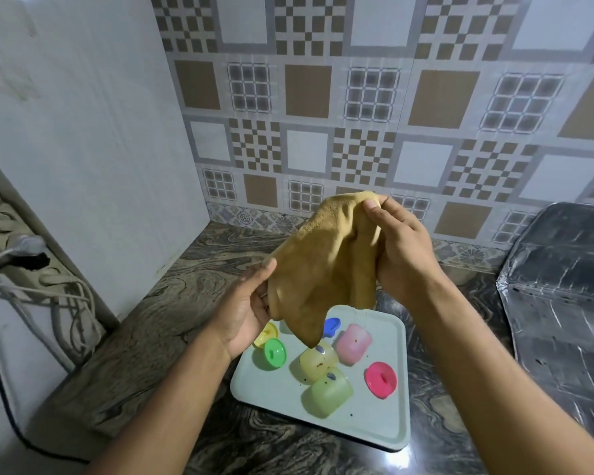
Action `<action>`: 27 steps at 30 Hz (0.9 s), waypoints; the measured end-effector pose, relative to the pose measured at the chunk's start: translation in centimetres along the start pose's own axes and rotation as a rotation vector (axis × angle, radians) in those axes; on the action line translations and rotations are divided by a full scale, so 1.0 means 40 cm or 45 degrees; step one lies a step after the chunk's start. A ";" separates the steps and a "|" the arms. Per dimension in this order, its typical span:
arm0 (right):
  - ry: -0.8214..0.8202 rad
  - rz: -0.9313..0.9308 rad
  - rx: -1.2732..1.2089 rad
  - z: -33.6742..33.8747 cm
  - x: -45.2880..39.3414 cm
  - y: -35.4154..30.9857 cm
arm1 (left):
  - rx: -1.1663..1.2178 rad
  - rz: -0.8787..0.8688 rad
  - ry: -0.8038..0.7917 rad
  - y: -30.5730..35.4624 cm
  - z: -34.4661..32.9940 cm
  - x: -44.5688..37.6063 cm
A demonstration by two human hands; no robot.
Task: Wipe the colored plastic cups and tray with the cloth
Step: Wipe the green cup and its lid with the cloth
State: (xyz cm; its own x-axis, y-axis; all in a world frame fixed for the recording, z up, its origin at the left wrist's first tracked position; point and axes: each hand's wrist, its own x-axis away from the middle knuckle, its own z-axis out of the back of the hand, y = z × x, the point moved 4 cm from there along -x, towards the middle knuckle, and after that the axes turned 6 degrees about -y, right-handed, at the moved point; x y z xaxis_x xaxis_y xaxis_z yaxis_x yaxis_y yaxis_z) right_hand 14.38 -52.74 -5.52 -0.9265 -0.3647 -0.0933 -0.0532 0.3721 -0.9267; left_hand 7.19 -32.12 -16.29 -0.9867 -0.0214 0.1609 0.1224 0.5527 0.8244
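Both hands (400, 248) (251, 308) grip cloth (319, 269) above tray (384, 430).
Risk: dangling corner drags cups (318, 363), toppling 1.

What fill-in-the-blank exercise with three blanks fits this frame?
1. Both hands hold the ____ cloth above the tray.
2. The cup lying nearest the tray's front edge is ____.
3. The right hand pinches the cloth's ____ end; the left hand holds its side.

Missing words: yellow; green; top
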 end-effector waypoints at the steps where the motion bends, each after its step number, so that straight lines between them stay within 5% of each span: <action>1: 0.019 -0.013 -0.024 0.003 0.004 0.003 | -0.013 -0.005 0.031 -0.001 0.003 0.000; 6: 0.122 -0.029 -0.018 0.025 0.017 0.025 | -0.094 -0.080 0.123 -0.004 0.007 0.002; 11: 0.130 0.036 0.407 0.032 0.020 0.041 | -0.437 -0.299 0.319 0.026 0.083 -0.007; 17: 0.237 -0.077 0.335 -0.001 0.007 0.082 | -0.499 -0.275 0.240 0.076 0.151 -0.020; 22: 0.196 0.231 0.946 -0.071 0.006 0.081 | -0.824 -0.228 0.341 0.112 0.209 -0.047; 27: 0.019 0.371 0.897 -0.144 -0.001 0.094 | -1.065 -0.372 0.102 0.148 0.188 -0.059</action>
State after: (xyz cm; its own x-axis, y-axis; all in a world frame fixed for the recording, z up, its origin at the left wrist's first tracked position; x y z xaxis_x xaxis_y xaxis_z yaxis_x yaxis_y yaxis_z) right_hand 12.06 -46.43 -6.91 -0.8717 -0.3215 -0.3697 0.4403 -0.1829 -0.8790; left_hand 9.45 -22.53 -15.86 -0.9841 -0.1418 -0.1067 -0.0647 -0.2731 0.9598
